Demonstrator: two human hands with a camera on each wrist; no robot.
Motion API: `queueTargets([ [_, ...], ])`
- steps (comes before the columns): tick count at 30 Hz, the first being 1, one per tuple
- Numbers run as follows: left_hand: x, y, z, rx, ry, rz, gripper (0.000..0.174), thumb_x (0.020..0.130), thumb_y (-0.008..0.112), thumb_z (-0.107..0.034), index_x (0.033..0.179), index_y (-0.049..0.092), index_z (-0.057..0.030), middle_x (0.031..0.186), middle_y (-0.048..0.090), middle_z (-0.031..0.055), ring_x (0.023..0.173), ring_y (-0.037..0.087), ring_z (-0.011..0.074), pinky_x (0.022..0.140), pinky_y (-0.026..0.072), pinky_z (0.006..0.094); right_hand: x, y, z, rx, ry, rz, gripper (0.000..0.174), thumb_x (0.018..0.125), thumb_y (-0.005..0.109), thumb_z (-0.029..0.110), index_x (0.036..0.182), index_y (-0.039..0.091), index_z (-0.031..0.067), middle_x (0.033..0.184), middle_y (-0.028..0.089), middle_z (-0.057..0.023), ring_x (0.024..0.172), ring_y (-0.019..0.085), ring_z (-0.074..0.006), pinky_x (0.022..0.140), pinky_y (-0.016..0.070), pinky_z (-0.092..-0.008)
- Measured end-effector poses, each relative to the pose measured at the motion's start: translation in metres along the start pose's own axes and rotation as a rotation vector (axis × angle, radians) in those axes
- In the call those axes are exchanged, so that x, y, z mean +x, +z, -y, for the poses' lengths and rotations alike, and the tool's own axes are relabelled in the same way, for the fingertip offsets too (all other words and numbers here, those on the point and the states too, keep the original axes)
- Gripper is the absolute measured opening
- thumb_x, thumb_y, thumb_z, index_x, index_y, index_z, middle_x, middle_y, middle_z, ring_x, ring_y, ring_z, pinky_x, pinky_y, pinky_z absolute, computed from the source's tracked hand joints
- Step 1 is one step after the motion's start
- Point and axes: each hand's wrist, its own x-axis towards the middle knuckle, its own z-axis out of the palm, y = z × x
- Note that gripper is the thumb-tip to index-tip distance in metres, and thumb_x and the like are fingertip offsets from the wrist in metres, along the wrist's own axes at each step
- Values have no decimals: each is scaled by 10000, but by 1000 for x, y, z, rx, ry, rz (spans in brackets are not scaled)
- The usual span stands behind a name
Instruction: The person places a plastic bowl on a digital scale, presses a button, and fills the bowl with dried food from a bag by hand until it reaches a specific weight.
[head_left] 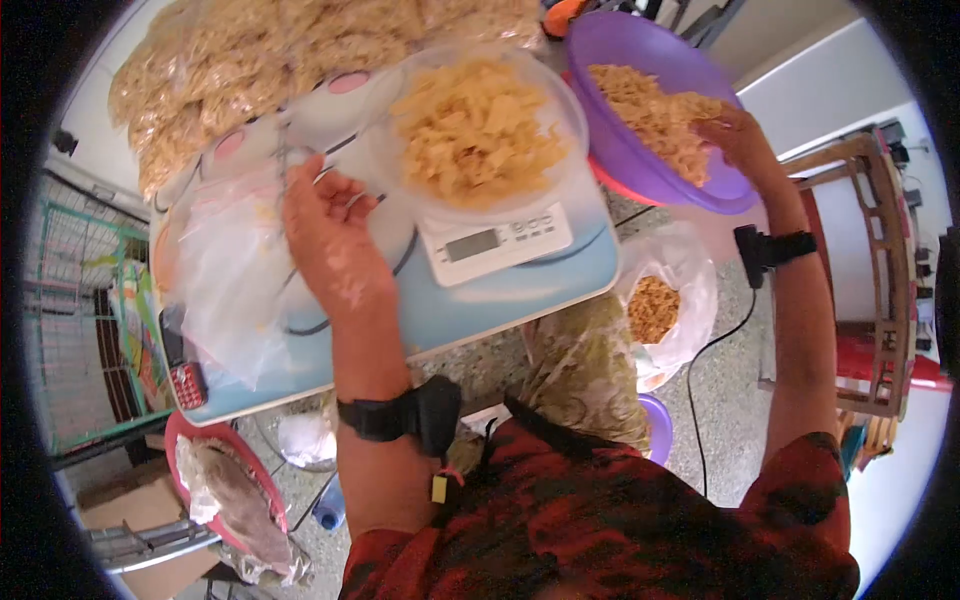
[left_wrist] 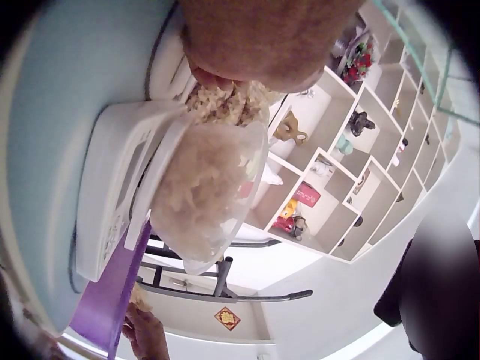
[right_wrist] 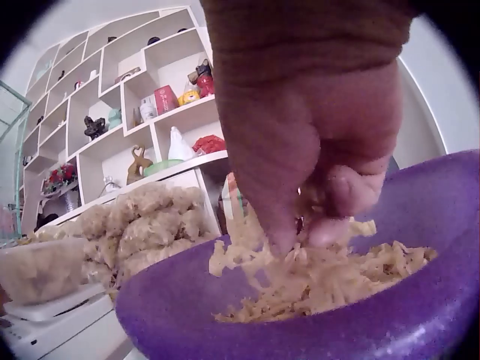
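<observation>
In the head view the right hand [head_left: 735, 140] is at the right side of a purple basin [head_left: 640, 40]. The right wrist view shows that hand [right_wrist: 322, 165] pinching pale dried flakes [right_wrist: 322, 281], some hanging from its fingers over the basin [right_wrist: 180, 300]. A clear tub [head_left: 575, 125] heaped with yellowish flakes [head_left: 480, 130] stands on a white digital scale [head_left: 500, 240]. Left of the tub, the left hand [head_left: 335, 230] hovers with loosely bent fingers, holding nothing, near flat clear plastic bags [head_left: 235, 270] on the table.
Packed bags of flakes [head_left: 300, 50] are piled along the table's back edge [head_left: 590, 285]. A phone-like red device [head_left: 188, 385] lies at the left corner. Below stand a white bag of brown pieces [head_left: 655, 310] and a red basin [head_left: 180, 450]. A cable [head_left: 705, 400] trails from the right wrist.
</observation>
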Motion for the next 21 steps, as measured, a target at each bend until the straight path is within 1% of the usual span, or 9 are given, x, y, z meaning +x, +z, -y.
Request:
queueTargets([
  [1, -1, 0, -1, -19, 5, 12, 391, 997, 545, -369, 1175, 556, -21, 849, 588, 20, 786, 571, 133, 706, 482, 301, -1, -1, 0, 97, 42, -18, 192, 898, 705, 290, 903, 684, 99, 655, 570, 30, 513, 459, -42, 439, 309, -204],
  [4, -3, 4, -6, -15, -35, -10, 394, 996, 545, -369, 1181, 558, -21, 851, 586, 14, 802, 569, 130, 725, 479, 297, -1, -3, -3, 146, 144, -37, 226, 924, 675, 303, 799, 643, 117, 585, 515, 42, 454, 412, -39, 420, 276, -194],
  [5, -3, 4, -6, -11, -31, -6, 395, 997, 544, -369, 1180, 559, -20, 853, 585, 14, 805, 568, 129, 730, 477, 297, 0, -2, -3, 193, 110, -41, 284, 948, 642, 317, 753, 612, 113, 546, 480, 45, 437, 411, -50, 408, 289, -212],
  [8, -2, 1, -4, -1, -22, 1, 394, 1000, 540, -369, 1179, 562, -18, 856, 582, 13, 811, 566, 127, 737, 474, 295, -7, 1, 1, 64, 68, -91, 295, 960, 620, 308, 758, 623, 93, 554, 493, 34, 440, 429, -59, 407, 310, -226],
  [11, -2, 1, -4, -11, -20, 10, 391, 1002, 535, -365, 1180, 563, -17, 857, 580, 14, 811, 566, 126, 733, 473, 294, -10, -1, 4, 12, 79, -81, 422, 971, 567, 392, 771, 631, 26, 597, 577, -44, 511, 547, -133, 475, 442, -304],
  [14, -3, 2, -4, -5, -18, 9, 387, 1006, 531, -376, 1175, 570, -30, 848, 581, 6, 805, 562, 126, 745, 470, 293, -6, -2, -6, 50, 10, -120, 403, 983, 568, 358, 769, 634, 22, 604, 582, -34, 524, 556, -126, 480, 446, -295],
  [16, -3, 3, -4, -6, -25, 6, 378, 1012, 525, -401, 1155, 590, -57, 831, 583, -10, 794, 557, 126, 769, 465, 289, -7, -4, -7, 119, -1, -137, 323, 977, 586, 302, 816, 648, 29, 615, 576, -18, 506, 524, -105, 477, 428, -255],
  [19, -4, 4, -5, 4, -26, -11, 377, 1010, 527, -400, 1155, 591, -57, 825, 583, -10, 794, 561, 128, 759, 469, 288, -10, -6, 3, 225, 20, -174, 278, 979, 597, 275, 862, 661, 31, 642, 581, -6, 519, 517, -90, 498, 426, -230],
  [21, -4, 3, -5, -14, -25, 1, 393, 1006, 533, -374, 1187, 563, -26, 848, 584, 5, 803, 565, 128, 740, 470, 290, -15, -7, 16, 293, 34, -186, 270, 980, 604, 278, 889, 666, 32, 660, 585, -1, 542, 525, -83, 515, 430, -224],
])
